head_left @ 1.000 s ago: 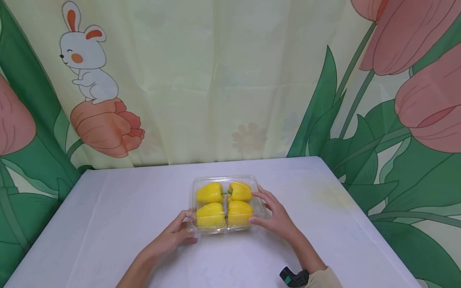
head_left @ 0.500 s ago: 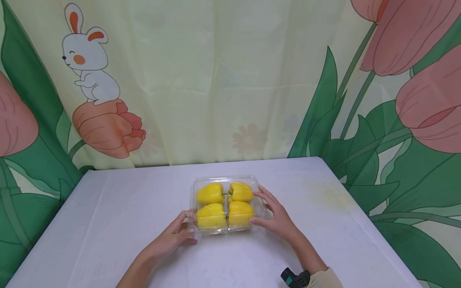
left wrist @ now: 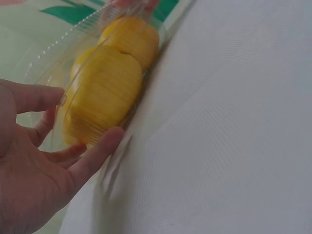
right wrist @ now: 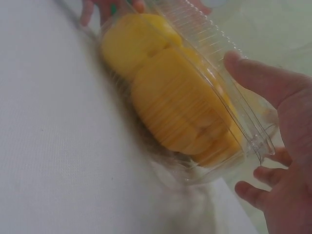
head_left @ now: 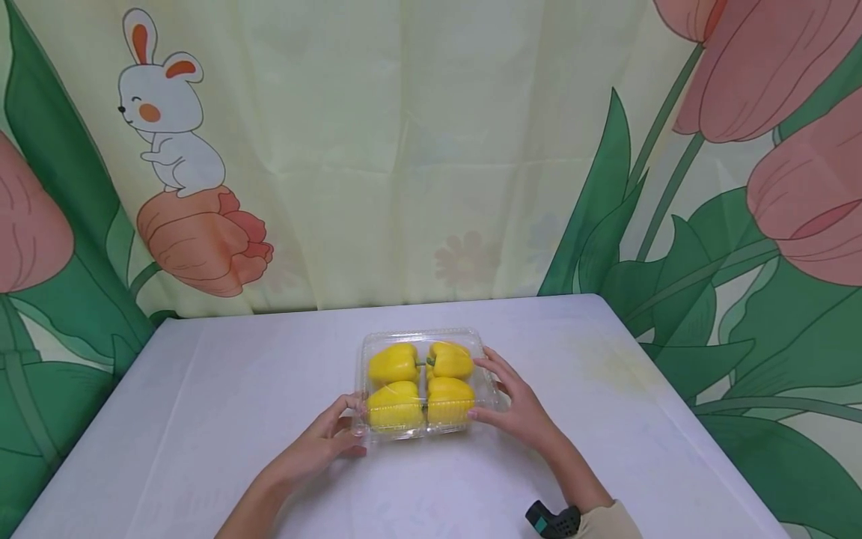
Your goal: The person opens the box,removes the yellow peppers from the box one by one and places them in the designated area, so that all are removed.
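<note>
A clear plastic clamshell container (head_left: 420, 334), its lid down, sits on the table in the head view with several yellow bell peppers (head_left: 393, 364) inside. My left hand (head_left: 323, 440) holds its left side near the front corner. In the left wrist view, the left thumb (left wrist: 100, 153) is low on the container wall and a finger reaches the rim. On the opposite side, my right hand (head_left: 517, 410) grips the container between thumb and fingers. The right wrist view has the right thumb (right wrist: 265, 80) at the lid's edge, with the other fingers around the corner.
A white cloth covers the table (head_left: 222, 389), whose far edge meets a patterned curtain (head_left: 350, 150) with a rabbit and tulips. A black device (head_left: 552, 519) is worn at the right wrist, beside a beige sleeve (head_left: 606, 522).
</note>
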Available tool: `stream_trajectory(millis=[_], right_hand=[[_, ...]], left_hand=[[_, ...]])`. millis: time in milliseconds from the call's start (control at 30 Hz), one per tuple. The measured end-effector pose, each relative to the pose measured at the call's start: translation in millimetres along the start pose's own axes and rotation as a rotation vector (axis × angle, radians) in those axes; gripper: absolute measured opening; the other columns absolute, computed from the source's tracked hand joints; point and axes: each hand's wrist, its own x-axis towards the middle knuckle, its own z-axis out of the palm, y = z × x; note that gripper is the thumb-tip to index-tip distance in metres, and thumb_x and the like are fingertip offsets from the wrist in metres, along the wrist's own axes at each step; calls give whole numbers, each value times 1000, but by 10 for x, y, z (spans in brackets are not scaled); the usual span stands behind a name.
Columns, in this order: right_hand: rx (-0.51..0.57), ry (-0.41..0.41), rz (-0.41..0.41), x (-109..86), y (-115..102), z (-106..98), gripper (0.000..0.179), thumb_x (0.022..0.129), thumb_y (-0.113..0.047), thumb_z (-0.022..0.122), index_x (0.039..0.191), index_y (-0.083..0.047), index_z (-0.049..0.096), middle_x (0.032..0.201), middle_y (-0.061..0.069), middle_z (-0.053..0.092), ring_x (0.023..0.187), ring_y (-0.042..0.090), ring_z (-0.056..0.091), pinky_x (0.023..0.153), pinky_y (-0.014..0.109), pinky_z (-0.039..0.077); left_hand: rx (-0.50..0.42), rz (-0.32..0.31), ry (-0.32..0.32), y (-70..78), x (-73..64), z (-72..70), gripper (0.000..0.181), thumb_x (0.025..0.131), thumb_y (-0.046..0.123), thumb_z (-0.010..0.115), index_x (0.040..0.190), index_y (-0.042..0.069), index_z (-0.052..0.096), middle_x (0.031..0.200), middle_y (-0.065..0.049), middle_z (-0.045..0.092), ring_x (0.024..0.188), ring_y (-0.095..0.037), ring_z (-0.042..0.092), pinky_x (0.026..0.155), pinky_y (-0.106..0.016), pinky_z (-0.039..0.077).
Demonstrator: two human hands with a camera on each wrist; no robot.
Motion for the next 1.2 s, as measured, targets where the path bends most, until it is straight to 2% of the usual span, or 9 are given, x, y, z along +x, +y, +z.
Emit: stream_trajectory(millis=[300, 467, 600, 733, 933, 1200], right_hand=[[6, 14, 1, -8, -4, -16, 82, 76, -32, 80, 147, -19, 40, 161, 6, 25, 146, 34, 27, 106, 56, 41], [19, 29, 10, -17, -29, -41, 88, 77, -32, 79, 150, -21, 32, 160, 5, 28, 146, 32, 27, 107, 55, 41], [33, 25, 47, -21, -25, -56, 89, 79, -34, 77, 152, -24, 28, 160, 4, 27, 146, 31, 27, 109, 53, 40], [45, 21, 82, -18, -3, -62, 91, 80, -35, 76, 153, -24, 24, 161, 3, 25, 147, 31, 26, 110, 53, 39], [45, 39, 83, -21, 0, -71, 97, 78, -36, 77, 155, -24, 18, 161, 6, 24, 146, 32, 30, 108, 53, 38], [42, 36, 76, -16, 0, -72, 96, 79, -36, 77, 155, -27, 18, 161, 6, 24, 145, 31, 32, 107, 52, 41]], left_hand=[[-3, 10, 22, 3, 5, -18, 28, 92, 11, 59, 110, 3, 40, 159, -21, 20, 128, -33, 47, 90, -38, 56], [-10, 25, 25, -10, 3, -25, 30, 91, 12, 61, 109, 2, 39, 158, -22, 21, 132, -36, 44, 91, -37, 55], [-21, 46, 44, -21, -3, -34, 33, 90, 10, 64, 109, 1, 38, 157, -22, 22, 136, -40, 38, 91, -34, 54], [-37, 34, 85, -4, 2, -44, 39, 89, 10, 64, 117, 3, 38, 156, -19, 24, 138, -40, 34, 91, -30, 54], [-30, -3, 144, 21, 41, -58, 55, 91, 15, 65, 135, 12, 33, 152, -12, 32, 138, -36, 38, 94, -29, 54], [-1, -2, 151, 38, 69, -54, 69, 90, 16, 66, 147, 16, 27, 155, -12, 30, 137, -38, 39, 95, -35, 54]])
